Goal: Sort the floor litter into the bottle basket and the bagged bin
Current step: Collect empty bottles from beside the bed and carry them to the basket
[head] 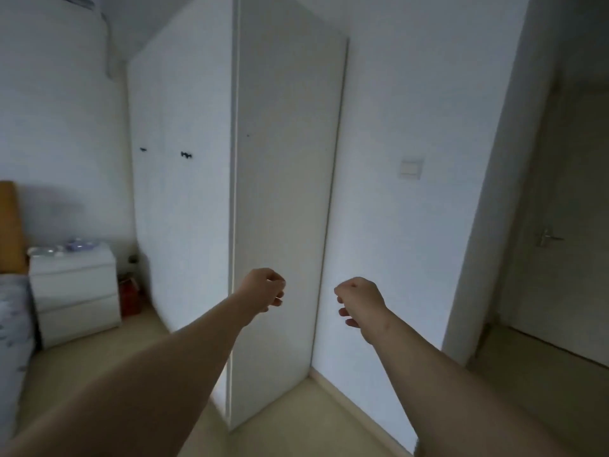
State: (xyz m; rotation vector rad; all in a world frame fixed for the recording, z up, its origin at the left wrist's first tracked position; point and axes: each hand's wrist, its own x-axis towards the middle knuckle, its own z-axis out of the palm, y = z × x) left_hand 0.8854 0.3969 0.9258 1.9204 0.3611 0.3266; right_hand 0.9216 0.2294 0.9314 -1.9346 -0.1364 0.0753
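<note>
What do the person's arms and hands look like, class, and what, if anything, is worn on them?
The left forearm and right forearm are bare to the frame edge: no sleeves show. The left hand and right hand wear no gloves, and no watch, bracelet or ring is visible.

A tall white wardrobe (184,209) with small dark handles (186,155) stands in the corner. Left of it is a white two-drawer nightstand (75,291) carrying small blurred items, with a red object (130,296) on the floor (296,420) between them. A bed (13,318) with a wooden headboard (10,225) adjoins the nightstand. A light switch (410,168) sits on the wall right of the wardrobe, and further right is a door (566,192) with a lever handle (548,239).
</note>
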